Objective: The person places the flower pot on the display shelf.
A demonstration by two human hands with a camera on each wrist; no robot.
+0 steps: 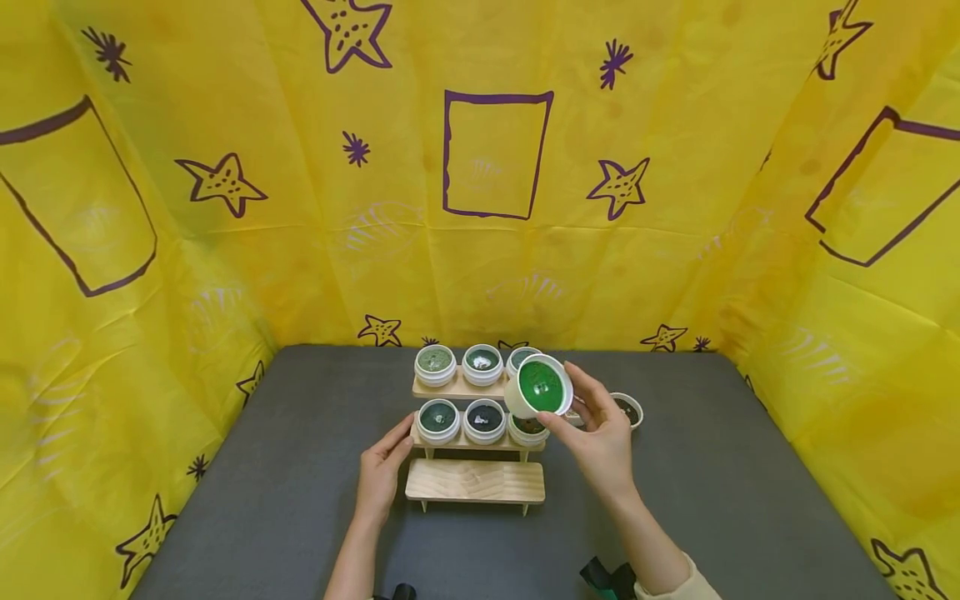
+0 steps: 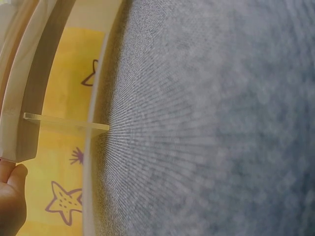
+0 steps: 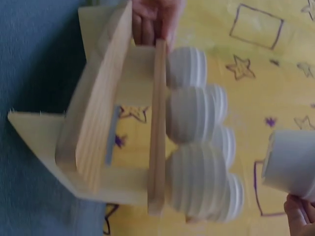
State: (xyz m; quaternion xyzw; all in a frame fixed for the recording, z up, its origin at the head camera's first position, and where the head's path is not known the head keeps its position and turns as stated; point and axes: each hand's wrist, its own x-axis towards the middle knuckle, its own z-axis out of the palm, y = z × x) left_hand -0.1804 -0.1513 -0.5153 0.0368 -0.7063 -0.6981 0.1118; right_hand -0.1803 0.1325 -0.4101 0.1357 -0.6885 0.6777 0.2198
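A tiered wooden display stand [image 1: 475, 481] has several small white ribbed pots on its upper two shelves, filled with green to dark surfaces; the lowest shelf is bare. My left hand [image 1: 381, 475] grips the left end of the middle shelf, beside a pot with a dark green surface [image 1: 438, 419]. In the right wrist view the left hand [image 3: 156, 19] shows its fingers curled at the shelf end. My right hand [image 1: 603, 433] pinches a white cup [image 1: 542, 387] between thumb and fingers, raised and tilted so its bright green inside faces me. The cup partly hides the rightmost pots.
Another white cup with dark contents [image 1: 628, 410] stands on the grey table [image 1: 712, 500] behind my right hand. Yellow cloth walls [image 1: 495, 275] with star drawings enclose the back and sides. Dark objects [image 1: 609, 579] lie at the front edge near my right forearm.
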